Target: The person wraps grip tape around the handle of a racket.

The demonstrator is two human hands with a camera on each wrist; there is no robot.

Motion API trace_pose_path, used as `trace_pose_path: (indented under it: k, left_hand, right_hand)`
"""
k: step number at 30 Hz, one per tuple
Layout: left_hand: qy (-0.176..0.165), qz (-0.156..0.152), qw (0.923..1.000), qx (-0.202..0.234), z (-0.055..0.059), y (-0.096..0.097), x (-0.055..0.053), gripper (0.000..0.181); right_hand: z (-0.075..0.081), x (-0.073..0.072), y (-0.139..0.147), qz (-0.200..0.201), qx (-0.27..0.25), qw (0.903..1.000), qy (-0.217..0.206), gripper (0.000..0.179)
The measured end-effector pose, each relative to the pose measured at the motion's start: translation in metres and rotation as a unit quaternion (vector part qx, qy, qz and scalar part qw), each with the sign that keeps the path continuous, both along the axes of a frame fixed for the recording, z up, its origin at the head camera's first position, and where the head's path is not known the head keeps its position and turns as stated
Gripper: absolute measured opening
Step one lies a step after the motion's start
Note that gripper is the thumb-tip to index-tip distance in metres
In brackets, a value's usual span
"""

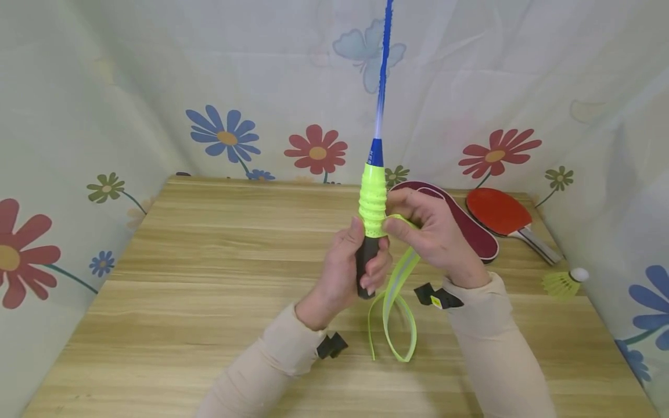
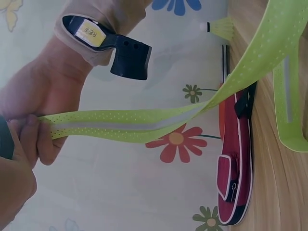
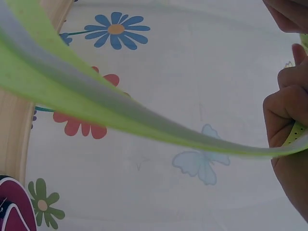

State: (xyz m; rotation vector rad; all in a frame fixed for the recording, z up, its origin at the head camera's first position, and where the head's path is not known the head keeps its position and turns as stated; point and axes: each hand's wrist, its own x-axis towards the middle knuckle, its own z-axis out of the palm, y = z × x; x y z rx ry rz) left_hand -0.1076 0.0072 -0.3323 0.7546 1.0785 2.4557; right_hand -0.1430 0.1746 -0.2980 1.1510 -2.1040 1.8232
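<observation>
Upright over the table, a badminton racket shows its blue cone and shaft, the shaft running out of the top of the head view. Ridged fluorescent yellow grip tape covers the upper handle; the lower handle is bare and black. My left hand grips that black part, thumb up along the side. With thumb and fingers, my right hand pinches the tape at the lower end of the wrapped part. The loose perforated tape, with a grey centre stripe, hangs from there and loops down toward the table.
A maroon paddle case with white piping lies at the back right of the wooden table. Beside it are a red table tennis paddle and a yellow shuttlecock. A flower-printed curtain surrounds the table's back and sides.
</observation>
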Motion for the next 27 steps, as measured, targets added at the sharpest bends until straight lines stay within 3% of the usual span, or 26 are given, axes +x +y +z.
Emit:
trace_pose_path:
  k: [3,9,12,15,20,24,27]
  left_hand:
    - [0.021,-0.030,0.9993,0.009,-0.002,0.000,-0.001,0.054]
    - [0.066,-0.089,0.9928,0.046,-0.003,0.001,-0.003,0.056]
    - [0.083,-0.112,0.9887,0.055,-0.002,0.002,-0.003,0.057]
    - [0.089,-0.111,0.9888,0.043,-0.001,0.001,-0.003,0.057]
    - [0.079,-0.052,0.9954,-0.017,-0.004,0.002,-0.003,0.048]
    - [0.048,0.047,0.9951,-0.072,-0.007,0.003,-0.003,0.030]
    - [0.026,0.130,0.9863,-0.098,-0.007,0.005,-0.003,0.024]
  right_hand:
    - [0.000,0.000,-0.001,0.020,0.013,0.9997,-0.005,0.045]
    - [0.001,0.002,-0.002,0.049,0.033,0.9982,0.012,0.033]
    - [0.002,0.004,-0.003,0.029,0.040,0.9981,0.037,0.032]
    - [0.004,0.007,-0.005,0.001,0.034,0.9978,0.057,0.036]
    - [0.004,0.011,-0.006,-0.033,0.022,0.9973,0.061,0.034]
    - [0.005,0.012,-0.006,-0.087,0.024,0.9935,0.069,0.023]
    - [0.005,0.012,-0.005,-0.134,0.034,0.9876,0.074,0.016]
